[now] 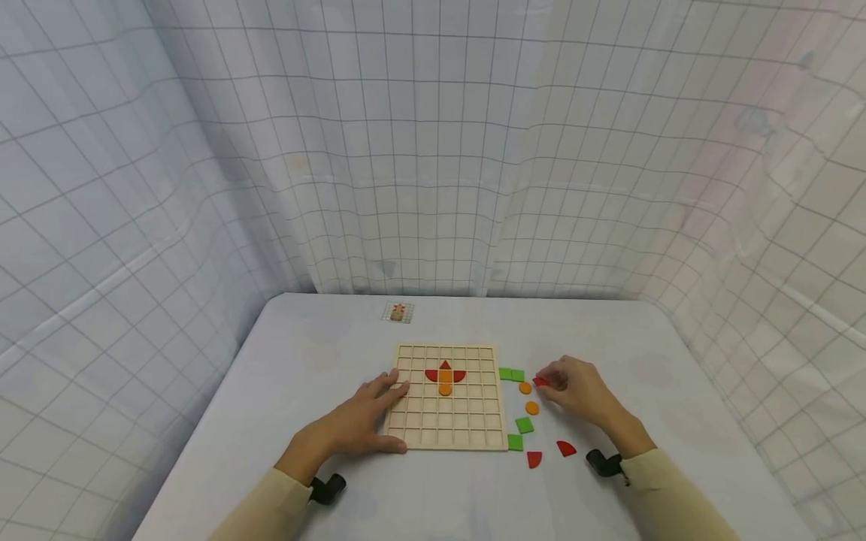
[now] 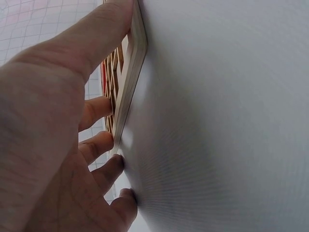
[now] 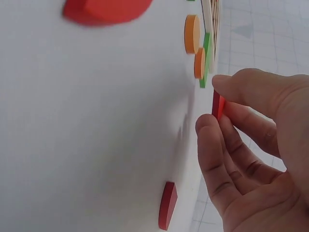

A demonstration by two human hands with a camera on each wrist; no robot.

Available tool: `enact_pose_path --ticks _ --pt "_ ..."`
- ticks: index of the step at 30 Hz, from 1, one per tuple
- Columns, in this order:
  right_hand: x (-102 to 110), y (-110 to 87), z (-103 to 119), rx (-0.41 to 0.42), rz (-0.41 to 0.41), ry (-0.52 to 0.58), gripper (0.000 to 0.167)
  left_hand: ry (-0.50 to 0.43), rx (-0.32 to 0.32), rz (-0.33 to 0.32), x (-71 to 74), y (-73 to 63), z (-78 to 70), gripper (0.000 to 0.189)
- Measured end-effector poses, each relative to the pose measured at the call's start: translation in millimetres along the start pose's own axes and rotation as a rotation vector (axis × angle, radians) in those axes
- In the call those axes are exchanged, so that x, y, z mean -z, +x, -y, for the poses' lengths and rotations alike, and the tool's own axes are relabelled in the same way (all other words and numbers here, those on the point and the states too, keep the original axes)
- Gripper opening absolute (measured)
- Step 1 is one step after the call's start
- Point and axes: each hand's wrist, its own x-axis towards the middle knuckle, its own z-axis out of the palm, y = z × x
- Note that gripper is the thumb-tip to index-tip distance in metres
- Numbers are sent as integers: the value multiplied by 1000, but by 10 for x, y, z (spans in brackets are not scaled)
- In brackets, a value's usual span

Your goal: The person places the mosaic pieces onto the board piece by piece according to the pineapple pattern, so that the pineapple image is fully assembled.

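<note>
A pale wooden grid board [image 1: 473, 428] lies on the white table. In it sit a red triangle [image 1: 445, 365], red quarter-circle pieces [image 1: 432, 375] on both sides, orange square pieces [image 1: 445, 376] and an orange disc [image 1: 445, 390]. My left hand [image 1: 365, 417] rests along the board's left edge with fingers spread, the thumb at the near corner. Right of the board, my right hand [image 1: 575, 387] pinches a small red piece [image 3: 217, 104] between thumb and fingers, above the table. Its full shape is partly hidden by the fingers.
Loose green squares [image 1: 524, 425], orange discs [image 1: 532, 408] and red quarter circles [image 1: 534, 459] lie right of the board. Behind it is a small card [image 1: 398, 312] with a coloured picture on a grid. White grid-patterned curtains [image 1: 433, 150] enclose the table's back and sides.
</note>
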Motion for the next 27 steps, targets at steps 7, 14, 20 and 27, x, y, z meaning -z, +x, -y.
enact_pose_path --ticks 7,14,20,27 --pt "-104 22 88 -20 -25 100 19 5 1 -2 -5 5 14 115" --pt "-249 45 241 -9 -7 154 20 -1 -3 -3 -15 13 -3 115" --pt "-346 85 368 45 -23 151 19 -4 2 -2 -21 7 2 115" --pt "-427 180 524 76 -22 163 18 -10 18 4 -23 6 -2 116"
